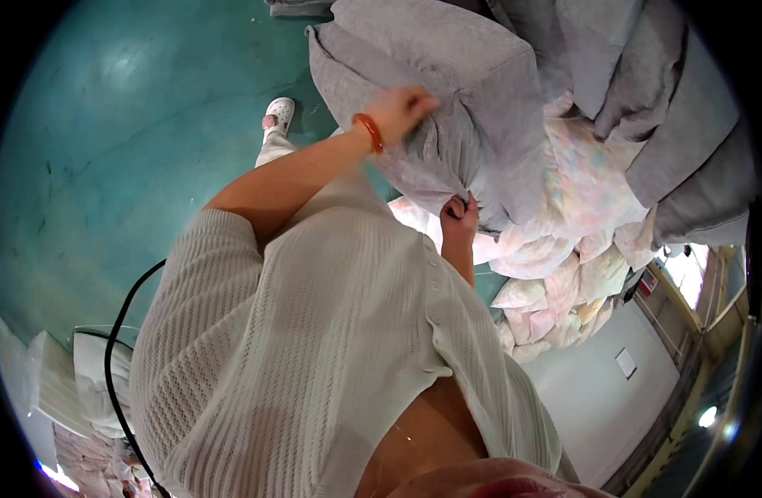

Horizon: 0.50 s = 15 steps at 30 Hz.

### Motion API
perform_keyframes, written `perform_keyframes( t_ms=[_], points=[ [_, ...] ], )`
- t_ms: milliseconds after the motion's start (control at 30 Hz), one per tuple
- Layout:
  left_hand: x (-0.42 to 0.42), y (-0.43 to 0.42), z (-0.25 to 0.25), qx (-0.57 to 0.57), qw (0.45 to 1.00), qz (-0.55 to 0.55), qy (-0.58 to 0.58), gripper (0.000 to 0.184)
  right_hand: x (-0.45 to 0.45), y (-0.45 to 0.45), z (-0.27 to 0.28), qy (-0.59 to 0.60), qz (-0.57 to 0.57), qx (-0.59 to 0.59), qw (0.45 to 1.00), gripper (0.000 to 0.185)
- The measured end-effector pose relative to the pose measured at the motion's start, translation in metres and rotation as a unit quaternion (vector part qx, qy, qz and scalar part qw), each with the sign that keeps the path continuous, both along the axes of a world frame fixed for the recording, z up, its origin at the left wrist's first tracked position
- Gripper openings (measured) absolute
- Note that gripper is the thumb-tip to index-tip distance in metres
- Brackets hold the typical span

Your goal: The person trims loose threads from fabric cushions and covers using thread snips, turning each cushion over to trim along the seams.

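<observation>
A large grey fabric cushion cover [431, 50] with boxy seams fills the area in front of me. My right hand [459, 213] pinches the lower edge of this cover, where the cloth gathers into folds. Above those folds is my left hand [404, 114], with an orange bracelet at the wrist. Its fingers are curled closed, and motion blurs them a little. Whatever lies inside those fingers, if anything, cannot be made out.
More grey fabric pieces [688, 124] lie heaped at the upper right. Pale, multicoloured stuffed cushions [592, 178] are piled beneath and beside them. The floor [148, 149] is green. A black cable [111, 357] hangs at my left side, near white bundles [98, 373].
</observation>
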<state>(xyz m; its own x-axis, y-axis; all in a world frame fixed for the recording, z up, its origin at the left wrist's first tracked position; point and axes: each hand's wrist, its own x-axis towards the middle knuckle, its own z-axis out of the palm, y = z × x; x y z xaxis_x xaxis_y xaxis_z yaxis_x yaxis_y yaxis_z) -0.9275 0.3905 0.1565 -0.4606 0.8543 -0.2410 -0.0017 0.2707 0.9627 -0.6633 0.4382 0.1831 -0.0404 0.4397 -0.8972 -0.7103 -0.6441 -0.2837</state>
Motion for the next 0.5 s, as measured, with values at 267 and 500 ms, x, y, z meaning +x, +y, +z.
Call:
perform_keyframes(
  t_ms=[267, 500],
  points=[
    [-0.006, 0.032, -0.06, 0.001, 0.996, 0.074, -0.045, 0.029, 0.017, 0.03, 0.009, -0.065, 0.128, -0.022, 0.989, 0.031],
    [0.026, 0.016, -0.094, -0.008, 0.981, 0.193, 0.009, 0.026, 0.031, 0.034, 0.005, -0.12, 0.311, -0.018, 0.943, 0.029]
  ],
)
